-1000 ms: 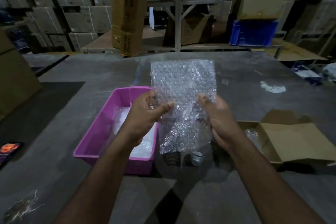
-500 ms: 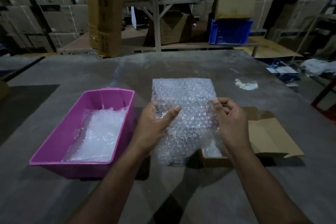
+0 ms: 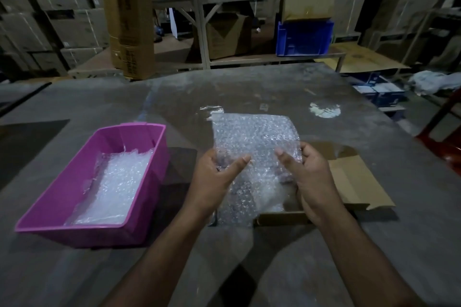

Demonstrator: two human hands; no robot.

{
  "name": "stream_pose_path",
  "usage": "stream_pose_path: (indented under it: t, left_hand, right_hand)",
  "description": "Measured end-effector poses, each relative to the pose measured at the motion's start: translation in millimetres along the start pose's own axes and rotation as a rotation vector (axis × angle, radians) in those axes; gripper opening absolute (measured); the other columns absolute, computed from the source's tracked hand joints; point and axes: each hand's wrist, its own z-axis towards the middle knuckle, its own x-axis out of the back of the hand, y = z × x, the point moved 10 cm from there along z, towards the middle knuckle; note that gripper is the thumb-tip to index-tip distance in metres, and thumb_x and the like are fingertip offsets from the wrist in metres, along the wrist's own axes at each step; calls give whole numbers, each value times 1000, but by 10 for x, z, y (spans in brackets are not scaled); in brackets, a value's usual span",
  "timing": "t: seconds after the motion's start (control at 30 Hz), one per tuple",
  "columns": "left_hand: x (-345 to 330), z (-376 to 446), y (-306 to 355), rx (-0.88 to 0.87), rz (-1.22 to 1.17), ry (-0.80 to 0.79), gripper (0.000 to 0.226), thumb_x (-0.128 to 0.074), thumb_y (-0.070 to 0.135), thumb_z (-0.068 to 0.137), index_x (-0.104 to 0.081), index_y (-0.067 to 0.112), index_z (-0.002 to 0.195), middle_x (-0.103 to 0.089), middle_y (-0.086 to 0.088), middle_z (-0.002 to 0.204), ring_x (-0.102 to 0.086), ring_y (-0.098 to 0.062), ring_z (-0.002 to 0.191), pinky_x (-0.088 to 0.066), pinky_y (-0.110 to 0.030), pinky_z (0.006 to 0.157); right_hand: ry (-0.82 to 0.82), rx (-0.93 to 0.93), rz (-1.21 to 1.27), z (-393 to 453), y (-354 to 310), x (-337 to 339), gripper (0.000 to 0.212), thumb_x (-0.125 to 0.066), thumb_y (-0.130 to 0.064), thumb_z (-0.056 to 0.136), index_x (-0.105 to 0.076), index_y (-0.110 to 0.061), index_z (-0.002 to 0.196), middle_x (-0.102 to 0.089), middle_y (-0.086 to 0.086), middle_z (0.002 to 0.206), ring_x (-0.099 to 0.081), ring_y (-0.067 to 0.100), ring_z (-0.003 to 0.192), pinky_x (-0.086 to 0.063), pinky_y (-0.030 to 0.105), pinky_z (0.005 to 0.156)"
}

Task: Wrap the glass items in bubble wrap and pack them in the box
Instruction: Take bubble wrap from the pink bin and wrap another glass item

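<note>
Both hands are holding the bubble wrap (image 3: 254, 157) above the table (image 3: 249, 92) — left hand (image 3: 214, 182) and right hand (image 3: 311, 179) pinching its side edges. It is probably light, floppy and slippery — best gripped at the edges.

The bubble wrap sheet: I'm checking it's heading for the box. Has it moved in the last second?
Yes. The bubble wrap sheet, held by both hands, has shifted right, away from the pink tub, and now overlaps the cardboard box.
</note>
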Motion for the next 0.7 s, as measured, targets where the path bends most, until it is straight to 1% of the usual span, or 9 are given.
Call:
stream_pose_path:
  t: [0.07,0.17,0.23,0.33,0.4,0.47,0.53,0.63,0.7]
  left_hand:
    - [-24,15,-62,42,-14,2,21,-77,23,89,-68,5,89,-73,-7,83,-70,-20,77,-57,-31,68]
    - [-94,29,-187,157,-100,-67,32,-80,33,85,-69,10,104,-76,-10,101,-74,-30,93,-61,-46,77]
    - [-199,11,-248,238,-116,-179,35,-77,30,87,-67,11,115,-76,-11,109,-74,-30,95,-62,-42,72]
    - [-262,23,-302,250,-105,-228,28,-72,16,90,-65,7,116,-76,-10,102,-72,-23,83,-56,-28,62]
    - [-220,87,-337,228,-112,-173,20,-72,10,90,-69,9,110,-77,-10,103,-70,-22,85,-57,-29,67]
    - [-232,122,-365,227,-147,-159,15,-69,2,91,-75,11,102,-78,-9,102,-72,-17,85,-57,-28,74]
    - [-268,126,-379,249,-195,-146,23,-64,-4,92,-79,13,85,-78,-6,91,-71,-12,76,-56,-24,68]
    - [-352,122,-466,361,-341,-130,34,-56,-5,95,-79,13,77,-77,-7,83,-74,-14,71,-59,-25,60]
    - [-412,114,-529,430,-434,-113,31,-55,-5,94,-78,10,79,-76,-10,78,-74,-17,66,-60,-26,56]
  right_hand:
    - [-46,-7,-22,-16,21,10,49,-82,-32,81,-60,-20,122,-74,8,114,-70,38,103,-55,61,83]
    - [-87,-1,14,-24,34,57,48,-82,-14,81,-60,-16,125,-73,13,115,-66,48,107,-49,72,88]
    - [-76,9,45,-18,14,125,42,-79,-9,84,-64,-15,122,-72,14,116,-65,48,109,-48,72,91]
    - [-65,22,39,7,-48,215,40,-79,-10,80,-65,-12,118,-74,13,112,-69,38,103,-58,55,85]
    - [-87,14,27,15,-56,258,42,-78,-10,78,-64,-11,118,-74,12,112,-71,29,96,-60,41,74]
    - [-102,7,40,16,-32,312,36,-74,-1,81,-66,-9,116,-75,11,110,-71,26,96,-60,36,74]
    - [-71,17,65,2,-27,378,28,-68,12,82,-73,-9,100,-77,8,98,-71,23,91,-61,29,72]
    - [-36,90,80,-3,-73,438,41,-63,20,81,-81,-16,76,-78,1,82,-73,16,77,-59,24,64]
    - [-61,174,67,2,-150,435,40,-63,18,81,-82,-17,77,-78,3,87,-73,18,82,-59,28,64]
